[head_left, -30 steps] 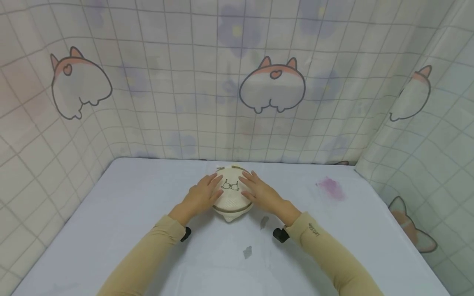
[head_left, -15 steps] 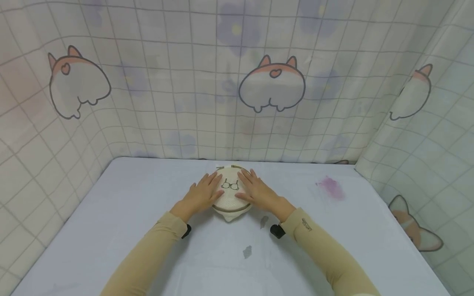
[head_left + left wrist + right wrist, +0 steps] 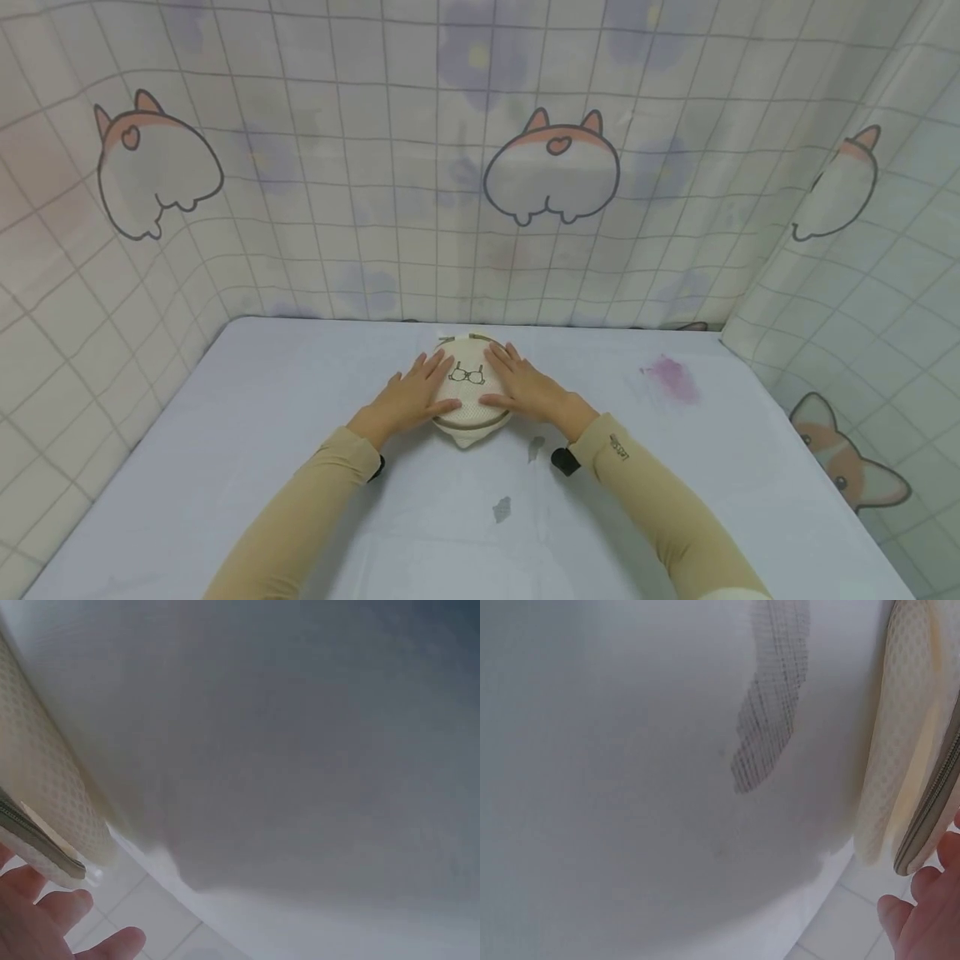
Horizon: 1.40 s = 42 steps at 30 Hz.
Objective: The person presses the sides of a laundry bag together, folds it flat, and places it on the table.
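Observation:
A round cream mesh laundry bag (image 3: pixel 468 398) with a bra outline printed on its lid lies near the far edge of the table. Its brown zip runs round the rim, with a short break at the far side. My left hand (image 3: pixel 408 398) rests on the bag's left side, fingers spread and thumb pointing inward. On the opposite side my right hand (image 3: pixel 534 394) lies on the lid with its fingers extended. In the left wrist view, the zip (image 3: pixel 37 836) shows beside the fingertips; in the right wrist view, the mesh side wall (image 3: pixel 900 712) bulges below the zip.
The bag lies on a white-covered table (image 3: pixel 225 467). Two grey patches (image 3: pixel 502 509) mark the cover in front of the right hand, and a pink stain (image 3: pixel 673 379) lies farther right. A checked curtain (image 3: pixel 360 167) with corgi prints encloses the back and sides.
My left thumb has slid inward across the lid. My right hand has shifted slightly inward, its thumb now farther over the bag. The bag stays in place.

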Each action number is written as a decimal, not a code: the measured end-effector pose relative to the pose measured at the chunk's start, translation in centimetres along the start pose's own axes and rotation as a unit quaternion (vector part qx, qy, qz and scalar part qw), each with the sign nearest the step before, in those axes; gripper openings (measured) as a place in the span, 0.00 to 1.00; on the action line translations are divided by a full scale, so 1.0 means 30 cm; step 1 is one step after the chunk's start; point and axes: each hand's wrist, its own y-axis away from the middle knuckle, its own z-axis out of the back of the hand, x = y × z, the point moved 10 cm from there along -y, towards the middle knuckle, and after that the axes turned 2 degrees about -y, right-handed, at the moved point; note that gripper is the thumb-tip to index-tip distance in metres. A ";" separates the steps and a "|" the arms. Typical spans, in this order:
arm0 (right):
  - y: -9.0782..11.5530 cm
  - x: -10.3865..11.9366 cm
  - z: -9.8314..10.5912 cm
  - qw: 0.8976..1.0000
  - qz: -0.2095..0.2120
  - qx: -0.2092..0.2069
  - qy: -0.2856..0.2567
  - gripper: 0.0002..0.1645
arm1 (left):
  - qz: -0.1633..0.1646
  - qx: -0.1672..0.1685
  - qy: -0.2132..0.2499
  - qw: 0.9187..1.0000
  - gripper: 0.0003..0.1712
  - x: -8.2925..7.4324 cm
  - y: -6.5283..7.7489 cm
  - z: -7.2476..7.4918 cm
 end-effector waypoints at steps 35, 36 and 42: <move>-0.013 -0.020 -0.054 0.997 -0.025 0.060 0.037 0.58 | 0.038 0.062 -0.033 0.997 0.50 0.011 -0.024 -0.059; -0.013 -0.019 -0.054 0.997 -0.026 0.061 0.037 0.58 | 0.039 0.064 -0.034 0.997 0.51 0.011 -0.026 -0.062; -0.012 -0.017 -0.062 0.996 -0.033 0.071 0.032 0.57 | 0.044 0.071 -0.041 0.996 0.52 0.006 -0.029 -0.066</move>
